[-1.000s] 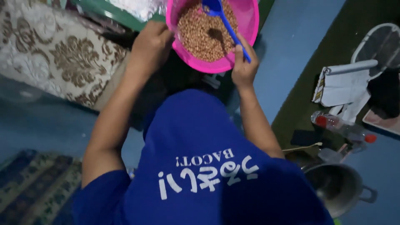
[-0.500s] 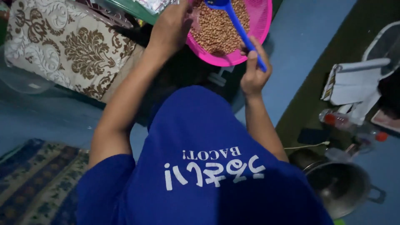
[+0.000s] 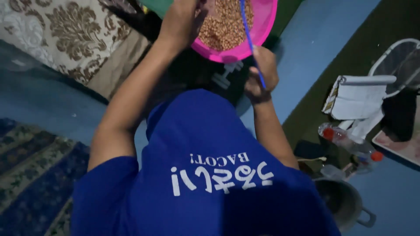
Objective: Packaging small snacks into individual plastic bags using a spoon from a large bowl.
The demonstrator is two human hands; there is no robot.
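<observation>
A pink plastic bowl (image 3: 245, 46) holding brown grains (image 3: 225, 26) sits at the top edge of the view. My left hand (image 3: 181, 19) grips the bowl's left rim. My right hand (image 3: 261, 74) is closed around the handle of a blue plastic spoon (image 3: 250, 39), whose head reaches up into the bowl and out of view. My blue shirt fills the lower middle of the frame.
A cream and brown patterned cushion (image 3: 65, 35) lies at the upper left. A patterned rug (image 3: 30, 175) covers the lower left floor. On the right are a white folded cloth (image 3: 356, 96), a plastic bottle with red caps (image 3: 348, 142) and a metal pot (image 3: 345, 203).
The bowl and both hands have shifted up and a little left in the view. The spoon handle now stands steeper, its head out of sight above the frame.
</observation>
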